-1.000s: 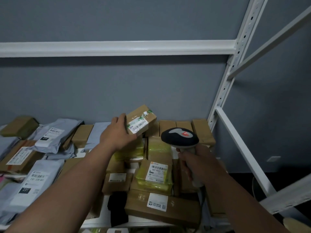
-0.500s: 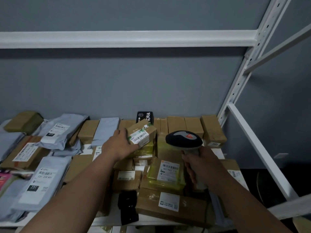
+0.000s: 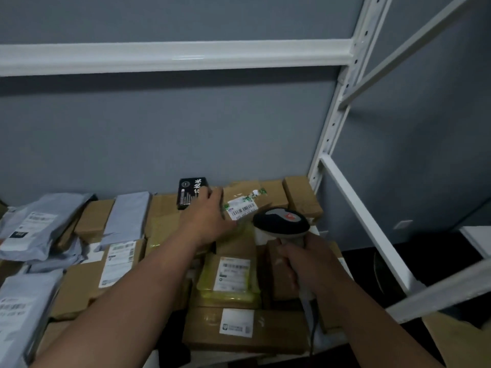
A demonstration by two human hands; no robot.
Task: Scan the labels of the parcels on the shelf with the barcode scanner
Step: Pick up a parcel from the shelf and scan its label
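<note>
1. Head view: my left hand [image 3: 210,221] grips a small brown box [image 3: 243,200] at the back of the shelf [image 3: 175,55], fingers curled over its left end, its label [image 3: 243,209] facing up toward me.

2. My right hand [image 3: 305,264] is wrapped round the handle of the scanner [image 3: 281,224], whose dark head sits just beside the box's near right corner and points toward the label.

3. Whether the box rests on the parcels under it or is held just above them, I cannot tell; the picture is blurred there.

4. No scan beam shows on the label, so I cannot say whether this one has been read. I judge it to be the parcel in hand at this step.

5. Much looks left to do: a yellow-wrapped parcel [image 3: 231,277] with a barcode label lies near the front, a long carton [image 3: 244,333] with a white label lies in front of that, and another labelled carton [image 3: 117,261] sits to the left.

6. Grey mailers [image 3: 34,224] with labels are piled at the left end, and plain brown boxes [image 3: 301,196] line the back wall beside a black packet [image 3: 192,192]. Nothing in the picture marks which of these are already scanned.

7. Several back-row boxes show no label from here; I judge they would need turning before the scanner could read them.
</note>
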